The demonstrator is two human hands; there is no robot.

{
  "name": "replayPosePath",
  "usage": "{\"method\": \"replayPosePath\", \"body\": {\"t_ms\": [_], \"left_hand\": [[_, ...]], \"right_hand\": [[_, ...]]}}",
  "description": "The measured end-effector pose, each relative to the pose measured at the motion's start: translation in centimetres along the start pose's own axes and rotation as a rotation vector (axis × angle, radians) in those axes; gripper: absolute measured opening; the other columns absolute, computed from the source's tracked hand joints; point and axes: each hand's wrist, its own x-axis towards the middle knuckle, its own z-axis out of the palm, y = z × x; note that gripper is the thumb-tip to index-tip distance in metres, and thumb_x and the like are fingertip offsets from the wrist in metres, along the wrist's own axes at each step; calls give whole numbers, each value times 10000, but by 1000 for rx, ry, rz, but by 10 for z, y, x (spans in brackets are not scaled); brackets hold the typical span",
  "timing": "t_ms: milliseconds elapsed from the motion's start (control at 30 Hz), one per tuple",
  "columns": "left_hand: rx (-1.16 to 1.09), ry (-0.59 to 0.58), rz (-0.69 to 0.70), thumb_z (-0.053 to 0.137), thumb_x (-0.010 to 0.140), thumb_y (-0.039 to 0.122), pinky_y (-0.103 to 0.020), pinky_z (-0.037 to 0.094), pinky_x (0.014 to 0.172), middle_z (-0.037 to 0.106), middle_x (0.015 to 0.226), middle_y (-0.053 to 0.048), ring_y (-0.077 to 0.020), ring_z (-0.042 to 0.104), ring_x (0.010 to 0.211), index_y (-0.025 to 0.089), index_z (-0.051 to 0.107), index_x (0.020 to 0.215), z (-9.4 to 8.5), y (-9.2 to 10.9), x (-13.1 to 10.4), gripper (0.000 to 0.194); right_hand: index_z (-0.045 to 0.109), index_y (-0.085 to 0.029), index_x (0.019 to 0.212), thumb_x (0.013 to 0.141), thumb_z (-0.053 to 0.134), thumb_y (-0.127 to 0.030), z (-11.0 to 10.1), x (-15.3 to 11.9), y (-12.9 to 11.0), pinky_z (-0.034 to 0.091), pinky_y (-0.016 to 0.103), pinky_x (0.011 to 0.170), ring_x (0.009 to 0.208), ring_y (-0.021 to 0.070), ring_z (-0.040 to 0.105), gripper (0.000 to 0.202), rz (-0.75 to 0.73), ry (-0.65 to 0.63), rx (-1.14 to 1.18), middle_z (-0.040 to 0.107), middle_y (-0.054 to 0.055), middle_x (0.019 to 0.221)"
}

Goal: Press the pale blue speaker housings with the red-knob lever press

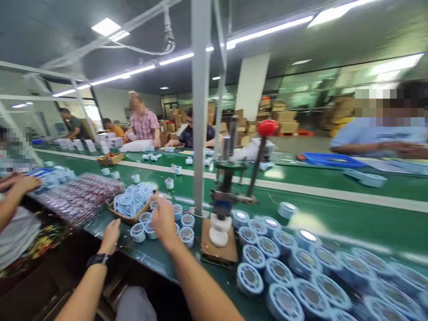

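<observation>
My left hand (112, 235), with a dark band on the wrist, hovers at the near edge of the table with its fingers curled together. Whatever it may hold is too small to make out. Above several round light-blue housings (138, 232) is my right hand (163, 219), its fingers closed; something small and dark shows at the fingertips, but its kind is unclear. Just beyond both hands, a cardboard tray (129, 218) is piled with light-blue plastic rings (135, 198). More round housings (187, 236) with grey discs stand to the right of my right hand.
A hand press (220, 209) with a red-knobbed lever (267, 128) stands right of my hands, beside a metal post (200, 111). Many housings (279, 272) crowd the right. Left lies a stack of clear-wrapped parts (83, 196); a co-worker's arm (16, 196) reaches in there. Other people sit across the green conveyor (334, 198).
</observation>
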Motion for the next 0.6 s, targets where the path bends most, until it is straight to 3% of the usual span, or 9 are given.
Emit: {"method": "replayPosePath", "body": {"t_ms": [67, 133, 167, 200, 267, 333, 400, 500, 600], "left_hand": [[-67, -43, -62, 573, 978, 329, -375, 578, 826, 672, 1050, -58, -183, 670, 927, 142, 630, 1054, -4, -5, -5, 210], [-132, -69, -98, 508, 979, 237, -342, 574, 838, 671, 949, -47, -178, 676, 919, 151, 618, 905, -7, -10, -8, 158], [-158, -74, -105, 483, 962, 200, -331, 571, 854, 665, 904, -44, -180, 679, 928, 163, 599, 840, -7, -11, -8, 173], [-180, -78, -111, 471, 937, 181, -327, 568, 872, 658, 867, -43, -186, 681, 937, 175, 579, 792, -8, -12, -8, 181], [-213, -76, -126, 480, 888, 195, -350, 566, 904, 643, 819, -38, -201, 684, 937, 193, 551, 745, -9, -12, -6, 160], [-236, -75, -144, 502, 843, 227, -395, 563, 931, 631, 792, -32, -215, 686, 909, 202, 545, 728, -10, -12, -3, 126], [-260, -85, -160, 533, 799, 256, -446, 552, 963, 634, 782, -29, -224, 684, 866, 205, 564, 722, -11, -15, 1, 98], [-277, -100, -180, 589, 710, 301, -470, 566, 945, 672, 816, -40, -239, 681, 827, 211, 615, 711, -11, -35, 15, 94], [-223, -67, -102, 603, 633, 387, -418, 629, 707, 707, 806, -55, -276, 701, 786, 235, 633, 686, -6, -75, 33, 164]], "right_hand": [[675, -202, 894, 799, 425, -39, -23, -73, -4, 506, 249, 935, 978, 113, 660, 313, -188, 136, 86, 736, -5, 961], [639, -214, 828, 828, 394, -107, -65, -124, 2, 528, 259, 823, 855, 123, 658, 267, -380, 431, 125, 710, -11, 836], [628, -213, 837, 854, 377, -134, -95, -136, 8, 529, 270, 795, 837, 133, 651, 263, -370, 606, 57, 698, 1, 831], [625, -205, 872, 876, 364, -144, -129, -138, 17, 527, 283, 797, 855, 145, 648, 269, -274, 761, -63, 693, 19, 866], [622, -168, 982, 887, 341, -120, -205, -117, 41, 514, 316, 878, 969, 165, 638, 301, 144, 934, -426, 687, 69, 1002], [602, -102, 1125, 893, 347, -72, -274, -79, 71, 473, 384, 986, 1079, 193, 611, 346, 324, 913, -546, 660, 129, 1132], [606, -97, 1157, 947, 469, -148, -321, -42, 103, 482, 410, 990, 1061, 196, 622, 256, 436, 786, -606, 657, 114, 1131], [624, -132, 1150, 948, 624, -346, -352, -15, 148, 530, 419, 939, 1039, 193, 635, 294, 577, 587, -683, 647, 76, 1147], [622, -138, 1165, 952, 623, -373, -361, -9, 189, 548, 416, 918, 1043, 195, 638, 317, 654, 496, -759, 639, 78, 1172]]}}
